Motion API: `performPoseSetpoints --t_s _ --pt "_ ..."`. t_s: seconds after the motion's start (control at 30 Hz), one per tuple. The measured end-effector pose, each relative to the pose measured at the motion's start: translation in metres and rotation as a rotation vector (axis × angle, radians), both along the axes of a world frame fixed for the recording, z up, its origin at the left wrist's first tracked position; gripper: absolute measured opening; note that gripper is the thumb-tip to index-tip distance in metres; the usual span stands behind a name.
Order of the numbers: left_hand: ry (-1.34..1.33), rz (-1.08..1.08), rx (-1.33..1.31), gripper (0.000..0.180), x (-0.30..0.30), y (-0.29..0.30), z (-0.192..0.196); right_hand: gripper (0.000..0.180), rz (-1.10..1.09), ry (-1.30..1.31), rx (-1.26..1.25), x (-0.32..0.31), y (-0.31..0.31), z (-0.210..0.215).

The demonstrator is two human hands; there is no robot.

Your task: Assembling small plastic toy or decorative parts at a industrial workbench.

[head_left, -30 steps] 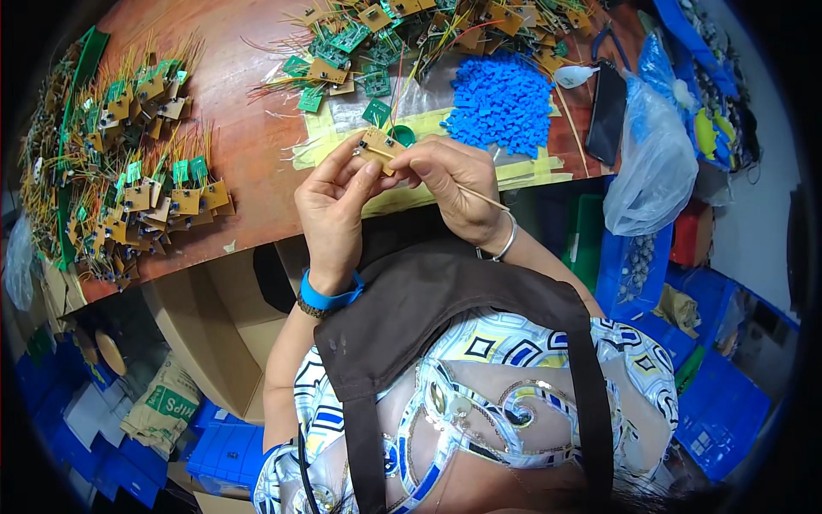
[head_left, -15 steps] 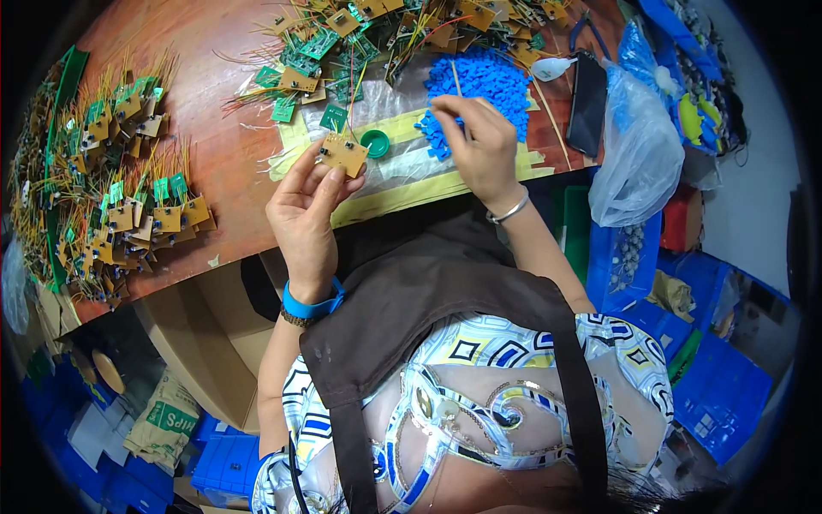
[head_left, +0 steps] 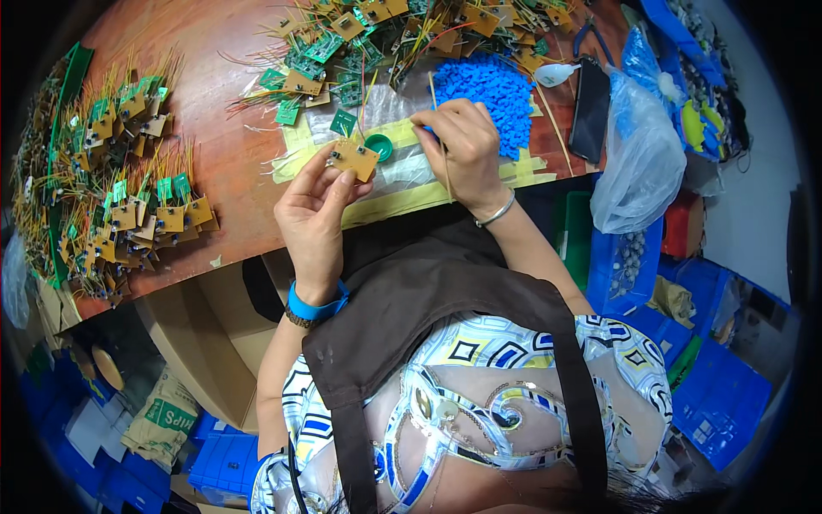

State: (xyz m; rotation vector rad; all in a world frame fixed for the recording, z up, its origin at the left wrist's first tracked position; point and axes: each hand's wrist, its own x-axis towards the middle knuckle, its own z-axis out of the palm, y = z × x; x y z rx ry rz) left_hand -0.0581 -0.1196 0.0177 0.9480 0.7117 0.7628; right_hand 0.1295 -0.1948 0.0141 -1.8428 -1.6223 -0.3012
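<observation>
My left hand [head_left: 315,214] pinches a tan circuit board [head_left: 358,163] by its lower edge. Small dark parts stand on the board, and thin wires run up from it toward a small green board [head_left: 343,122]. Closed around a thin wooden stick [head_left: 433,89], my right hand [head_left: 471,154] is just right of the circuit board. The stick stands nearly upright, its lower end showing below the fingers. Between the hands, a small round green dish [head_left: 378,146] sits on the taped work surface. A pile of small blue plastic pieces [head_left: 497,94] lies beyond my right hand.
Wired circuit boards are heaped at the back [head_left: 377,43] and in clusters at the left [head_left: 128,214] of the wooden table [head_left: 223,111]. At the right lie a black phone [head_left: 589,111], a white bulb-shaped thing [head_left: 555,74] and pliers [head_left: 592,38]. A plastic bag [head_left: 638,163] hangs nearby.
My right hand has drawn back left and nearer from the blue pile, bringing the stick toward the circuit board. My left hand and the board have shifted slightly right.
</observation>
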Motion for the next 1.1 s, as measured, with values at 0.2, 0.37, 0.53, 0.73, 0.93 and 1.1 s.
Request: performPoseSetpoints --t_s 0.2,0.37,0.53,0.73,0.93,1.1 --pt "0.001 -0.065 0.005 0.04 0.005 -0.004 -0.001 0.027 0.17 0.105 0.196 -0.038 0.011 0.027" --pt "-0.016 -0.057 0.002 0.037 0.008 -0.007 0.001 0.027 0.15 -0.083 0.151 -0.04 0.005 0.023" --pt "-0.016 -0.063 -0.004 0.037 0.007 -0.007 -0.001 0.027 0.199 -0.077 0.121 -0.039 0.006 0.029" --pt "-0.023 -0.075 -0.012 0.037 0.006 -0.008 -0.001 0.027 0.161 0.067 0.089 -0.041 0.006 0.035" --pt "-0.038 -0.079 -0.011 0.035 0.006 -0.01 0.0 0.027 0.137 0.132 0.072 -0.042 0.006 0.033" --pt "-0.036 -0.084 0.007 0.033 0.005 -0.008 -0.001 0.028 0.14 0.188 0.095 -0.041 0.007 0.032"
